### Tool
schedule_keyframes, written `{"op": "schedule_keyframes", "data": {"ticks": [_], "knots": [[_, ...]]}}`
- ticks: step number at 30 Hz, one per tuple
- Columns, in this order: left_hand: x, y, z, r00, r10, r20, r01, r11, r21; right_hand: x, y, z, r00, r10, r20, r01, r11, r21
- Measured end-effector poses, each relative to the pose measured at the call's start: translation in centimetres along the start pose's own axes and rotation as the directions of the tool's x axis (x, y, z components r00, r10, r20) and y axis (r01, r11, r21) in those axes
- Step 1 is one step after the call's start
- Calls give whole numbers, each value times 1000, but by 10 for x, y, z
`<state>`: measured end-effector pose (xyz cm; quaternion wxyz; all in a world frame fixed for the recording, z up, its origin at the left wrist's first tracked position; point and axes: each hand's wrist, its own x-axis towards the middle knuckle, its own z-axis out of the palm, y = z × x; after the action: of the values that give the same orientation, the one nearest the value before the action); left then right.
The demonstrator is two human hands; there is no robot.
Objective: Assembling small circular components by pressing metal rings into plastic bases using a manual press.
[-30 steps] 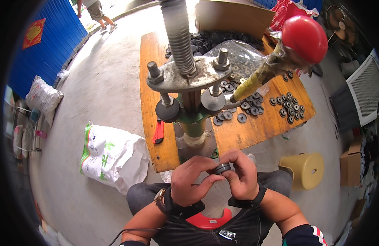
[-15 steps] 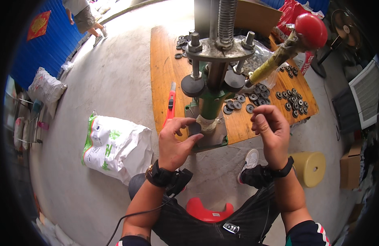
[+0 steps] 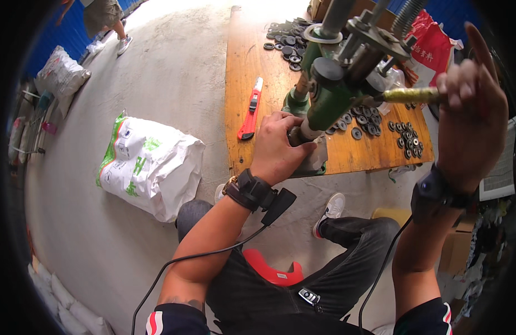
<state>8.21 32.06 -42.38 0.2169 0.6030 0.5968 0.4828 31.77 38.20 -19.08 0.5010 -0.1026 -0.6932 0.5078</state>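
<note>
The left hand (image 3: pixel 277 146) rests at the front edge of the wooden worktop (image 3: pixel 241 67), its fingers curled and pressed together around the base of the green press (image 3: pixel 330 100), just under the ram; what sits beneath the fingertips is hidden; the right hand (image 3: pixel 471 106) is raised at the worktop's right edge, closed around the brass lever handle (image 3: pixel 406 95), forefinger pointing up; black washers (image 3: pixel 406 139) lie scattered near the right front corner; a red utility knife (image 3: pixel 251 109) lies left of the press.
</note>
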Motion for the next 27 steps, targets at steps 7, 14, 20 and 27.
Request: {"op": "schedule_keyframes", "data": {"ticks": [7,14,20,27], "knots": [[-5,4,10,994,27,-109,-39,993,-115,-155,24,49,984,-63,-165,-22,884,-467],[-6,0,5,993,47,-106,-58,993,-106,-168,43,80,930,-9,-368,-220,788,-575],[-2,-2,0,997,59,-44,-64,992,-109,-152,27,102,677,434,-594,-701,627,-341],[-3,-6,-3,996,80,-31,-83,989,-125,-100,5,69,47,907,-419,-998,62,22]]}}
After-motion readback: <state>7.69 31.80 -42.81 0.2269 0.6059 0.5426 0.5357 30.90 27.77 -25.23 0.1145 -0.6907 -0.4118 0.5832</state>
